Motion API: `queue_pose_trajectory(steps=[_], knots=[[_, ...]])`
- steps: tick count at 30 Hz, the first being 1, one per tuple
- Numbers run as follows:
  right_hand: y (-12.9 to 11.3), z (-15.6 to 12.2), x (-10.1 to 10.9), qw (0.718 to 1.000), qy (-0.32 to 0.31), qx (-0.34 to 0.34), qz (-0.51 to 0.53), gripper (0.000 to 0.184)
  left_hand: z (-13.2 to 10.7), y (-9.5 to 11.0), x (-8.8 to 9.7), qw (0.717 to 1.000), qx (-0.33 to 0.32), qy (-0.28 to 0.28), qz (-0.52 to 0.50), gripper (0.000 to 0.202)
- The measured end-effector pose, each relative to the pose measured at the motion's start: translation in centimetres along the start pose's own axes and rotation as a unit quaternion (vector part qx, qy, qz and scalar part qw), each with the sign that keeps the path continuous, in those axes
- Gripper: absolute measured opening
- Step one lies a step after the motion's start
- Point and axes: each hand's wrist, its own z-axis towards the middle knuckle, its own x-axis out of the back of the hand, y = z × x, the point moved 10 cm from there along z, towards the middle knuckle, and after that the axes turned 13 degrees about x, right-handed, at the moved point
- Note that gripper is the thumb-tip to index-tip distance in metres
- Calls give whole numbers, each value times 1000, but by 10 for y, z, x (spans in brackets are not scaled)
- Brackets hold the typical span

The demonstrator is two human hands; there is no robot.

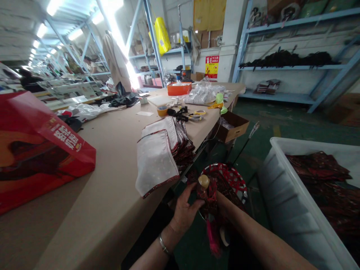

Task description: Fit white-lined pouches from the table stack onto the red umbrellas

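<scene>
Low beside the table edge, my left hand curls its thumb and fingers round the side of a dark red patterned fabric piece. A metal bracelet circles that wrist. My right hand reaches into or behind the same fabric, which hides its fingers. At the top of the fabric shows a rounded yellowish thing whose kind I cannot make out. Below hangs a bright pink strip. Just beyond my hands on the table lies a stack of white-lined fabric pieces with dark red patterned edges.
A round red-patterned stool seat is under the fabric. To the right stands a white bin holding dark red fabric. A red bag occupies the table's left. Farther back lie scissors, yellow tape and an orange box.
</scene>
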Motion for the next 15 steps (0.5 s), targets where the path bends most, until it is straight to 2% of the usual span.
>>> queue_pose_trajectory(steps=[2, 5, 7, 8, 10, 13, 15], knots=[[-6, -4, -5, 1000, 13, -12, 6, 28, 2, 30, 8, 996, -27, 69, 53, 10], [-28, -12, -13, 999, 32, -11, 21, 24, 1, 81, 19, 987, -95, 128, 5, 13], [-50, -13, -13, 999, 35, 34, 8, 24, 2, 98, 25, 983, -117, 129, -62, 13], [-59, -13, -8, 997, 44, 56, -14, 24, 3, 98, 28, 981, -113, 132, -89, 13], [-62, -13, 10, 992, 74, 76, -66, 23, 4, 80, 35, 979, -80, 148, -112, 14], [-41, -13, 46, 984, 115, 49, -126, 26, 0, 31, 46, 979, -14, 192, -70, 16], [-33, -17, 62, 978, 126, 48, -159, 29, -9, 5, 55, 975, 14, 220, -25, 17]])
